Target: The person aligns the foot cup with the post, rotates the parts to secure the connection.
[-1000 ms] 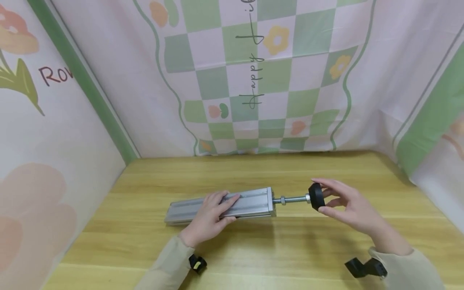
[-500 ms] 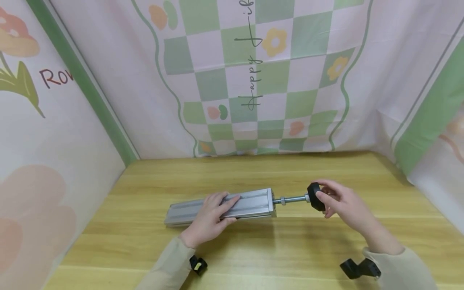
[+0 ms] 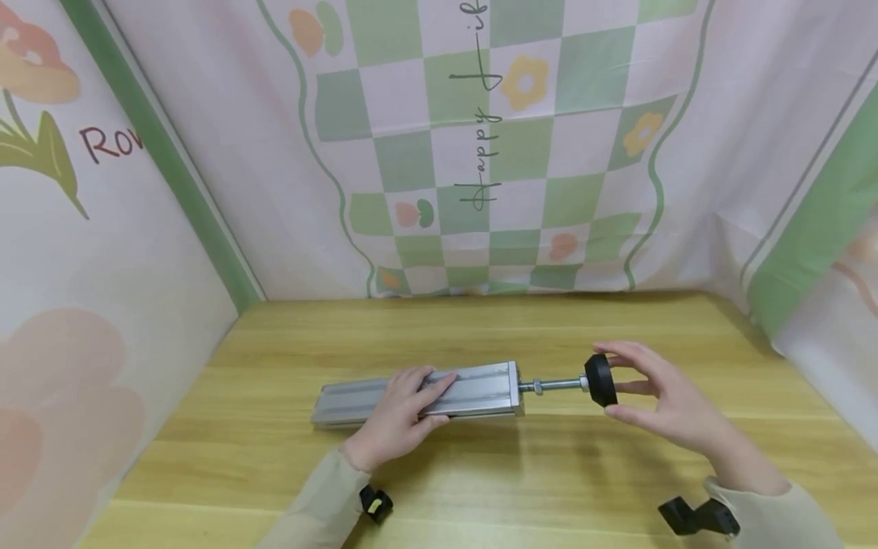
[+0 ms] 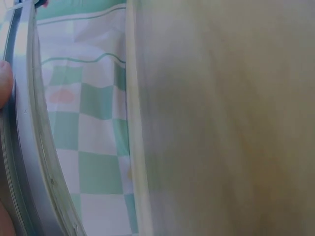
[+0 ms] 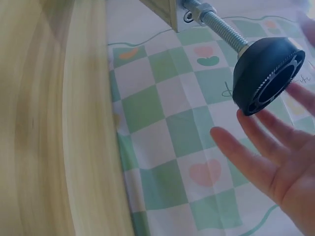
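A grey aluminium profile [image 3: 480, 390] lies lengthwise across the table. From its right end a threaded rod [image 3: 562, 385] with a hex nut [image 3: 538, 387] sticks out, tipped by a black levelling foot [image 3: 600, 380]. My left hand [image 3: 405, 408] rests over the profile, thumb along the near side, fingers across the top. My right hand [image 3: 665, 396] is spread at the foot, index fingertip at its top edge and thumb tip at its bottom edge. In the right wrist view the fingers are nearly straight, and the foot's hollow end [image 5: 278, 81] faces the palm.
The wooden table [image 3: 439, 328] ends at a checked curtain [image 3: 514, 198] behind and a patterned cloth [image 3: 123, 229] on the left. Black wrist-camera mounts hang at the left sleeve [image 3: 315, 503] and the right sleeve [image 3: 782, 515].
Half a second ago my right thumb lay over the front of the foot; now it has dropped to the bottom edge and the fingers have spread. My left hand stays on the profile.
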`<state>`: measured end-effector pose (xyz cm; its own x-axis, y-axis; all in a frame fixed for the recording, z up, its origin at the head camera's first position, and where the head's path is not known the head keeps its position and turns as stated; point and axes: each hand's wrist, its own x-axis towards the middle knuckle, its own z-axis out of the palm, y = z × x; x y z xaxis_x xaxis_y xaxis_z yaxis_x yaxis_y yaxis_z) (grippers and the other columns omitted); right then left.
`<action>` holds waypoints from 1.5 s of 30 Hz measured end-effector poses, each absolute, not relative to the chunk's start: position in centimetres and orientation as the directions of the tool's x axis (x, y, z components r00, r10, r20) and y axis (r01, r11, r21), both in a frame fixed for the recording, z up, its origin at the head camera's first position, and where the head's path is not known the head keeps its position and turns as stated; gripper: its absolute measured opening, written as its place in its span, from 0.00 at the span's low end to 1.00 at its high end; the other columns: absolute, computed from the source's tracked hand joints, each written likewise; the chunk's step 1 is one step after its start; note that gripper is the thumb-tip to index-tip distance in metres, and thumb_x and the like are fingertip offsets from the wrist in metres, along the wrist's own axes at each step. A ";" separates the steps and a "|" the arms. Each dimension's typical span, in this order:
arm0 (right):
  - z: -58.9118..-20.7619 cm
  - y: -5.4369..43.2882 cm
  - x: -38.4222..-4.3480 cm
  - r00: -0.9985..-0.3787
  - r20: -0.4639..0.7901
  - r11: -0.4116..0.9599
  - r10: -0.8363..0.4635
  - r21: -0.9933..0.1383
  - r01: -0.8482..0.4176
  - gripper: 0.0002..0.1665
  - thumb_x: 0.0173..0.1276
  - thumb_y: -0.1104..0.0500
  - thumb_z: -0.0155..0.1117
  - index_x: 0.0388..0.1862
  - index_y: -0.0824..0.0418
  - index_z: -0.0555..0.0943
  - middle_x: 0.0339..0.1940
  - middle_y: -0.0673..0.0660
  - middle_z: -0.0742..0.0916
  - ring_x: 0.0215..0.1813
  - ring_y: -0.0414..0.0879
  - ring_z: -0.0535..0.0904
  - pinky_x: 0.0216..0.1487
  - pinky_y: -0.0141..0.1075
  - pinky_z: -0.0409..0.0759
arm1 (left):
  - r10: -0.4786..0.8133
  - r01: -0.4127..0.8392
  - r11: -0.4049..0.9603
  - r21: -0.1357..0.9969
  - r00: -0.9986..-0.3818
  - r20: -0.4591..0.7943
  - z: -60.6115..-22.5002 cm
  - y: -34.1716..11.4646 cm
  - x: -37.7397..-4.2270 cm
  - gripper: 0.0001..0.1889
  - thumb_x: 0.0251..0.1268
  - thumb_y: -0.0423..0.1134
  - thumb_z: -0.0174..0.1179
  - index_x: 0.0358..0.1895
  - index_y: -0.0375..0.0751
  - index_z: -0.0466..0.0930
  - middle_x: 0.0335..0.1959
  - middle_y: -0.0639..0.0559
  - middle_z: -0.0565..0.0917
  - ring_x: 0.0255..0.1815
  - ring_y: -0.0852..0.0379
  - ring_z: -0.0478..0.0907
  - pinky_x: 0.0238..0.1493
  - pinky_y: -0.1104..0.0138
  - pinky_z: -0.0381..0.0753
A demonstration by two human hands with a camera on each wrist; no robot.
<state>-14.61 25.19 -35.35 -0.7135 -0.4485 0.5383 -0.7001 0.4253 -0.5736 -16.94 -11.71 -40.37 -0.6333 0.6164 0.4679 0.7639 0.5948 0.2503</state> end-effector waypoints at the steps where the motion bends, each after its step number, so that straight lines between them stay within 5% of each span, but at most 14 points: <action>1: -35.4 25.2 -14.6 -0.689 0.558 0.419 -0.462 -0.548 -0.725 0.46 0.42 0.78 0.72 0.65 0.68 0.67 0.61 0.37 0.72 0.57 0.25 0.70 0.43 0.24 0.80 | 0.615 0.763 0.595 0.254 -0.635 0.467 -40.3 -11.7 -16.9 0.31 0.60 0.44 0.63 0.67 0.43 0.68 0.59 0.38 0.72 0.59 0.44 0.69 0.63 0.47 0.64; 6: -35.5 25.2 -14.6 -0.629 0.609 0.367 -0.482 -0.512 -0.777 0.46 0.36 0.82 0.73 0.60 0.72 0.70 0.61 0.45 0.73 0.59 0.27 0.71 0.43 0.25 0.81 | 0.613 0.760 0.602 0.246 -0.637 0.468 -40.2 -11.8 -16.8 0.31 0.60 0.44 0.63 0.67 0.43 0.68 0.59 0.37 0.72 0.60 0.43 0.69 0.63 0.47 0.64; 10: -35.6 25.0 -14.6 -0.645 0.614 0.390 -0.455 -0.514 -0.764 0.45 0.36 0.81 0.73 0.59 0.71 0.72 0.61 0.39 0.73 0.56 0.26 0.72 0.40 0.25 0.81 | 0.609 0.759 0.604 0.243 -0.636 0.474 -40.2 -11.9 -16.9 0.31 0.60 0.44 0.64 0.67 0.43 0.69 0.59 0.38 0.73 0.60 0.44 0.69 0.62 0.48 0.65; 25: -35.8 24.2 -14.3 -0.866 0.442 0.502 -0.236 -0.707 -0.498 0.24 0.62 0.70 0.62 0.58 0.69 0.73 0.39 0.33 0.80 0.38 0.30 0.76 0.33 0.24 0.79 | 0.601 0.753 0.605 0.257 -0.645 0.472 -40.4 -11.8 -16.8 0.31 0.60 0.44 0.64 0.67 0.43 0.68 0.59 0.39 0.72 0.60 0.44 0.69 0.62 0.47 0.65; 30: -35.8 24.3 -14.5 -0.889 0.390 0.523 -0.238 -0.720 -0.456 0.28 0.63 0.67 0.63 0.63 0.65 0.71 0.44 0.31 0.77 0.39 0.27 0.77 0.34 0.26 0.79 | 0.589 0.744 0.609 0.274 -0.656 0.472 -40.4 -12.0 -16.9 0.31 0.59 0.44 0.64 0.66 0.42 0.69 0.59 0.39 0.73 0.60 0.44 0.69 0.63 0.47 0.65; 37: -35.9 24.4 -14.7 -0.775 0.520 0.447 -0.359 -0.633 -0.632 0.49 0.45 0.76 0.73 0.68 0.66 0.65 0.59 0.34 0.72 0.53 0.25 0.72 0.47 0.18 0.75 | 0.587 0.738 0.611 0.288 -0.666 0.460 -40.2 -12.1 -17.1 0.31 0.60 0.44 0.64 0.67 0.43 0.69 0.59 0.40 0.73 0.60 0.44 0.69 0.63 0.48 0.65; 42: -35.7 24.5 -15.1 -0.670 0.601 0.379 -0.436 -0.552 -0.743 0.49 0.38 0.82 0.72 0.65 0.71 0.67 0.63 0.39 0.72 0.58 0.28 0.71 0.48 0.21 0.77 | 0.577 0.724 0.612 0.319 -0.685 0.445 -40.0 -12.2 -17.1 0.31 0.60 0.44 0.63 0.68 0.44 0.67 0.62 0.39 0.71 0.63 0.42 0.67 0.63 0.48 0.65; 45: -35.6 24.6 -15.2 -0.659 0.611 0.380 -0.438 -0.539 -0.752 0.47 0.39 0.82 0.71 0.64 0.71 0.68 0.61 0.38 0.73 0.56 0.28 0.73 0.45 0.22 0.79 | 0.578 0.727 0.611 0.314 -0.680 0.451 -40.0 -12.3 -17.2 0.31 0.60 0.44 0.64 0.68 0.44 0.68 0.62 0.39 0.71 0.63 0.42 0.67 0.64 0.47 0.65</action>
<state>-15.19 24.55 -35.64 -0.6594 -0.4376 0.6113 -0.7518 0.3799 -0.5390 -17.17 -12.28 -40.05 -0.6804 0.5780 0.4505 0.7268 0.6111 0.3136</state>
